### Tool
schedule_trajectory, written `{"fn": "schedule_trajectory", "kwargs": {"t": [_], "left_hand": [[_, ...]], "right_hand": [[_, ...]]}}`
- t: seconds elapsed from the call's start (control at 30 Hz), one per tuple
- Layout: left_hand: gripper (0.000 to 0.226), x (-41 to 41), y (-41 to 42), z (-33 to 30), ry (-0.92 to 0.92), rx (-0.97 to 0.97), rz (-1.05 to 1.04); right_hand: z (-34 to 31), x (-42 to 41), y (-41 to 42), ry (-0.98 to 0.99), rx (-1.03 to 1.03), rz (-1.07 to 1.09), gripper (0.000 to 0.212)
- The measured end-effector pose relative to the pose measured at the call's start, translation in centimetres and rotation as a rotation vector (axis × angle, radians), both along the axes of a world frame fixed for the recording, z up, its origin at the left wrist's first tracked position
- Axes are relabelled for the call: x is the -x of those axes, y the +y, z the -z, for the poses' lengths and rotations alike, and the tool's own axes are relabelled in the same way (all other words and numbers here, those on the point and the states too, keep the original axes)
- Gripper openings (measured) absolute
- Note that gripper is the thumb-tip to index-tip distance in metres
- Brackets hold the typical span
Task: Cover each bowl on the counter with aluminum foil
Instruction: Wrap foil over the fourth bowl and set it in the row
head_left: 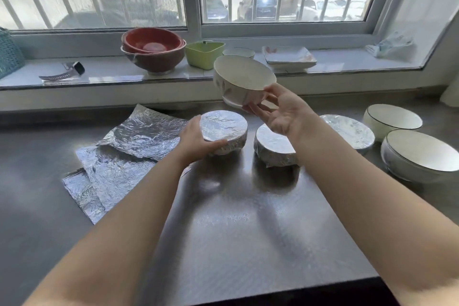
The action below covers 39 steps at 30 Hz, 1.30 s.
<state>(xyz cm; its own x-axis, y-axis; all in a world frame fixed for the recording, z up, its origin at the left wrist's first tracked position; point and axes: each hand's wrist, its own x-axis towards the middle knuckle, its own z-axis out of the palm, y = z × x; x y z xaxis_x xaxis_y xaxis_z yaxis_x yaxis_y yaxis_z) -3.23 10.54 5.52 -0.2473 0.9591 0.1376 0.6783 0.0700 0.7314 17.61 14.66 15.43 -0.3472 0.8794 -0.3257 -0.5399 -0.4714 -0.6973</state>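
I hold a bare bowl aloft mid-frame in my right hand, fingers seemingly curled under its base. My left hand grips a covered bowl. Next, I'd set the bare one down by the foil sheets, centre left.

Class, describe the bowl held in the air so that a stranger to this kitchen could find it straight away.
Start at the window sill, then drop to the counter below its middle. Above the two foil-wrapped bowls there, the right hand grips a white bowl by its base. It alone is off the counter, tilted and bare of foil.
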Motion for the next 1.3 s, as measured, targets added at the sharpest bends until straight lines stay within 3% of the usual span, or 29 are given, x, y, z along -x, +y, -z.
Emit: {"fn": "schedule_trajectory", "kwargs": {"t": [0.3, 0.43, 0.5, 0.63, 0.73, 0.87, 1.1, 1.3], "left_hand": [[0.129, -0.3, 6.6, 0.1, 0.061, 0.093, -0.049], [0.132, -0.7, 7.9, 0.4, 0.038, 0.038, -0.094], [0.128, -1.0, 7.1, 0.0, 0.065, 0.051, -0.083], [0.104, 1.8, 5.0, 0.6, 0.300, 0.155, -0.097], [0.088, 3.9, 2.0, 1.5, 0.391, 0.282, -0.104], [0.089, 5.8, -1.6, 2.6, 0.478, 0.380, -0.129], [0.063, 7.0, -3.9, 3.9, 0.580, 0.276, -0.184], [0.043, 7.4, -5.6, 4.2, 0.636, 0.198, -0.223]], "right_hand": [[1.5, -3.2, -1.2, 0.035, -0.005, -0.078, 0.027], [2.5, -3.4, -2.0, 0.005, 0.057, -0.098, 0.034], [3.2, -3.4, -2.2, -0.003, 0.065, -0.082, 0.041], [4.6, -3.3, -2.8, -0.054, 0.061, -0.079, 0.043], [5.2, -2.6, -3.9, -0.140, 0.019, -0.107, 0.027], [6.5, -1.4, -5.9, -0.213, 0.017, -0.180, 0.016], [9.2, -1.7, -8.8, -0.369, 0.034, -0.320, 0.031], [10.5, -2.0, -11.4, -0.381, 0.056, -0.335, 0.029]]}}
